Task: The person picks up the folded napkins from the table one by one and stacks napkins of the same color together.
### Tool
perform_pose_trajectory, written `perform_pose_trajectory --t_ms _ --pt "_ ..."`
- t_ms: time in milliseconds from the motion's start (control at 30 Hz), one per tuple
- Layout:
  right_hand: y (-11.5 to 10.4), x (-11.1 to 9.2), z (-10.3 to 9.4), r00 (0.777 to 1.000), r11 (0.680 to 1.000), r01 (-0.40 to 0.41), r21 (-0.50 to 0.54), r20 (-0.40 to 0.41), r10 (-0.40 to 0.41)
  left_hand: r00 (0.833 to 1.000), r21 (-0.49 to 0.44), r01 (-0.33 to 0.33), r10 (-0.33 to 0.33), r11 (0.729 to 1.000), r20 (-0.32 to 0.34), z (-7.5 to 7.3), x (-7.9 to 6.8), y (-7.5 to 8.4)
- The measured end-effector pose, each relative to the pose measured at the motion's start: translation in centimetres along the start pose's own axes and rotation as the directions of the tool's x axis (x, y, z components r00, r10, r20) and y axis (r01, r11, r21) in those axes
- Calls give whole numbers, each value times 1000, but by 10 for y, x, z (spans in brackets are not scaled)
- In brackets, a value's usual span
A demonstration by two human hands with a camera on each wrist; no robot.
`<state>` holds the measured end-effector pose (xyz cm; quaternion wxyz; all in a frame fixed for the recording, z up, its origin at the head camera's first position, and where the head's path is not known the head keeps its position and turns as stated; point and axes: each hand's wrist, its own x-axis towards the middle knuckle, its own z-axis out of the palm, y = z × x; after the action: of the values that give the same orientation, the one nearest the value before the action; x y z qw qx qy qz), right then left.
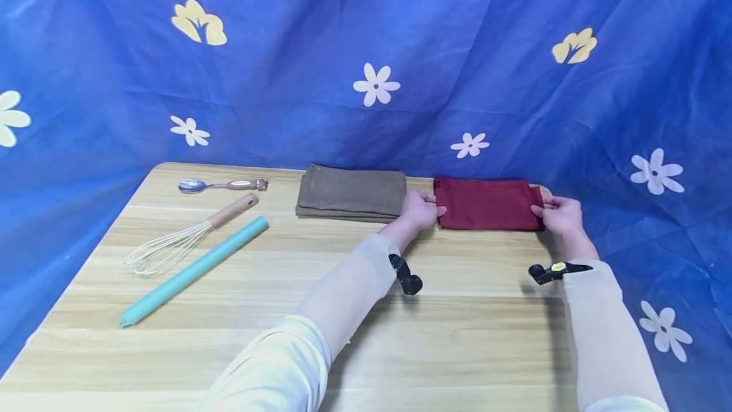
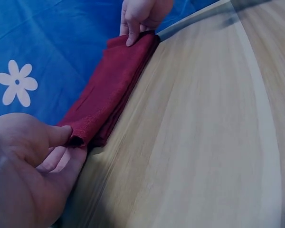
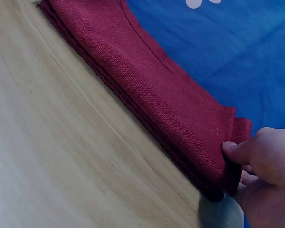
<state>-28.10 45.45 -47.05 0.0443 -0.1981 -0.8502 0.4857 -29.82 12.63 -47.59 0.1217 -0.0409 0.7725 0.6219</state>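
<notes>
A folded dark red cloth lies at the back right of the table, its layers stacked into a long rectangle. My left hand pinches its left end, thumb on top and fingers beneath, as the left wrist view shows. At the opposite end my right hand grips the cloth the same way, thumb over the corner. Just left of my left hand is a folded brown-grey cloth, close to the wrist.
On the left of the wooden table lie a spoon, a whisk and a turquoise rod. A blue flowered curtain hangs right behind the table's back edge and along its right side.
</notes>
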Motion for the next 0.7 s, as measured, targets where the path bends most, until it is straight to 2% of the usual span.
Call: perform_pose_trajectory --t_ms 267,500,700 --pt "2 -2 2 999 1000 -22 16 -24 22 1000 -19 5 -6 1000 -23 2 -2 -1" --pt "6 1 4 999 999 -43 -4 13 43 998 45 31 -28 998 -65 1 -1 1" --pt "3 1 3 999 998 -42 -37 -9 42 997 78 34 -29 996 -65 4 1 6"
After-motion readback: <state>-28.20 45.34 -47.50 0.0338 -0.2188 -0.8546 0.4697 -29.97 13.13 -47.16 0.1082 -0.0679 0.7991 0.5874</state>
